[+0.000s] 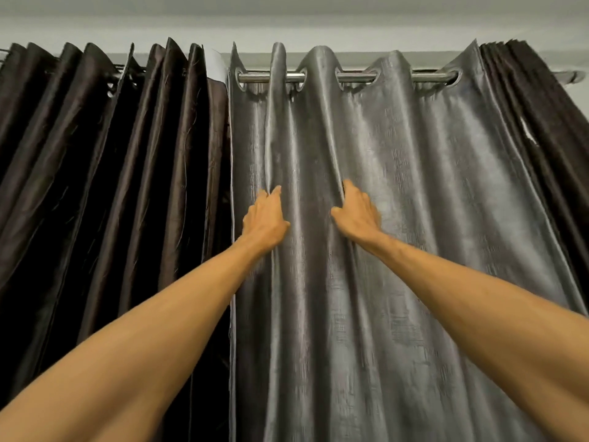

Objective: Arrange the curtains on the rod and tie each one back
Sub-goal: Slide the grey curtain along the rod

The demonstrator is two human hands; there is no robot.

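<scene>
Up at the rod (322,78), from my feed: grey curtain (414,218) hangs mid-frame, threaded on by metal eyelets (339,80), spread fairly wide in soft waves. Rod runs level across the top, bare metal showing between the eyelets.

Left hand (266,218) is on a raised fold near the grey curtain's left edge, well below the rod. Its fingers (276,192) are together, pinched on that fold, thumb side to the front. Reads as a grip to me.

Right hand (357,215) is on the next fold over, at roughly the same height, apart from the left hand with one strip of fabric between them. Fingers (350,191) run up along the crease with the tips tucked behind the fabric, thumb out to the side. Touching the curtain for sure, but I cannot tell if they hook round the fold or just press on it. Slight motion blur there too.

Both forearms are bare and reach up from the bottom corners.

Left of the grey panel: dark brown curtain (111,186), bunched in tight pleats, butted against the grey edge. Right of it: another dark curtain (548,122), bunched tight at the rod's end. Neither hand touches these.

Pale wall (318,33) above the rod.
</scene>
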